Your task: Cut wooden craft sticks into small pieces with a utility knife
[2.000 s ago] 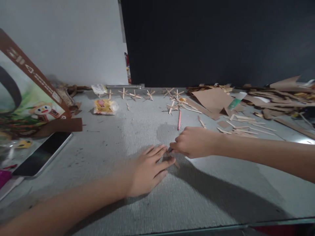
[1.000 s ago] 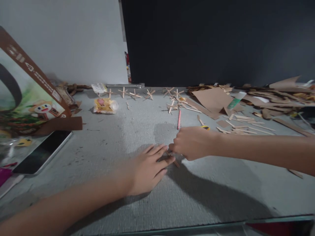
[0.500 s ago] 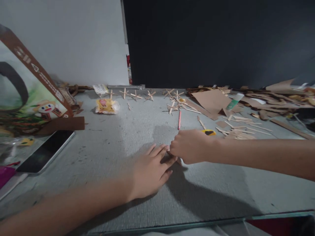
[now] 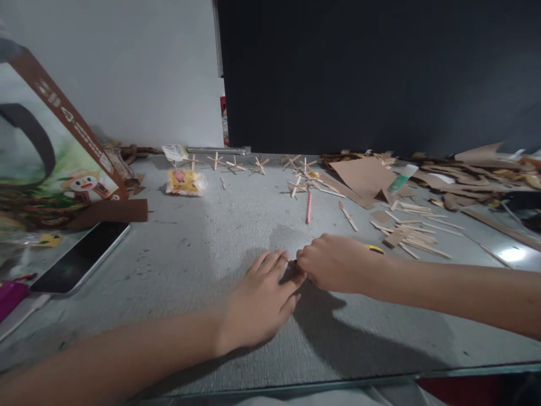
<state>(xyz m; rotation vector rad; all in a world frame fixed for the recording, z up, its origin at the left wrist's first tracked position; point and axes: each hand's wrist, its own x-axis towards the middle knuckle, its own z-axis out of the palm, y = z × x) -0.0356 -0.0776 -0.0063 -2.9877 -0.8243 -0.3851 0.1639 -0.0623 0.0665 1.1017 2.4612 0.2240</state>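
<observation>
My left hand (image 4: 258,298) lies flat on the grey table (image 4: 203,248), fingers stretched out toward my right hand. Its fingertips press down where a small wooden stick piece (image 4: 291,263) barely shows. My right hand (image 4: 333,263) is closed in a pinch on that piece, knuckles up, and its fingertips touch those of the left hand. Most of the piece is hidden under the two hands.
Behind the hands lie a pink stick (image 4: 308,207), several crossed-stick stars (image 4: 260,164), a brown cardboard sheet (image 4: 363,175), a green-white tube (image 4: 401,177) and loose sticks (image 4: 416,231). A phone (image 4: 80,256), a printed box (image 4: 51,169) and a yellow packet (image 4: 186,182) sit at the left.
Both hands stayed together over the stick piece and shifted slightly toward me. The sticks that showed under the left fingertips are now almost covered. The view has drifted a little.
</observation>
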